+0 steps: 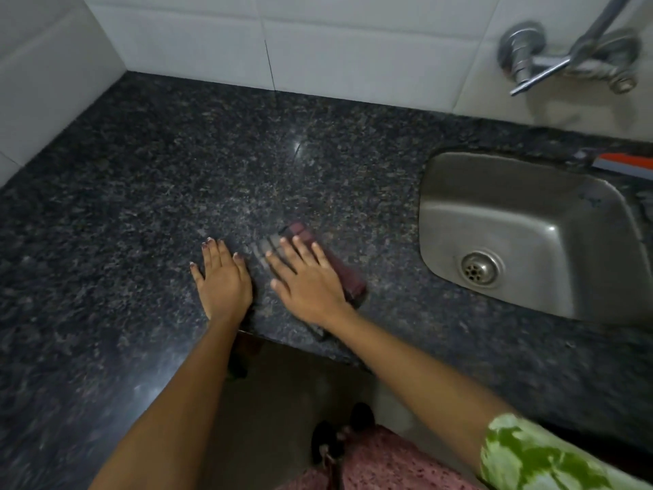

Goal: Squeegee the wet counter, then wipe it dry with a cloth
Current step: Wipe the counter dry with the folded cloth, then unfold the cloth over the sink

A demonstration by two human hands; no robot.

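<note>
near the front edge of the bench (pixel 141 178), left of the sink (pixel 530 221), your right hand (pixel 311 277) lies flat, fingers spread, pressing the maroon cloth (pixel 353 277). left hand (pixel 222 277) rests open and empty just beside it. cloth's long axis runs from the bench edge back toward the wall, tilted slightly left. risk: flat palm, no grip; cloth may slide out or bunch, leaving streaks.

White tiled walls (pixel 318 40) meet in a corner at eleven o'clock, a chrome wall tap (pixel 565 61) sits at one o'clock, and grey floor (pixel 282 401) lies at six.
</note>
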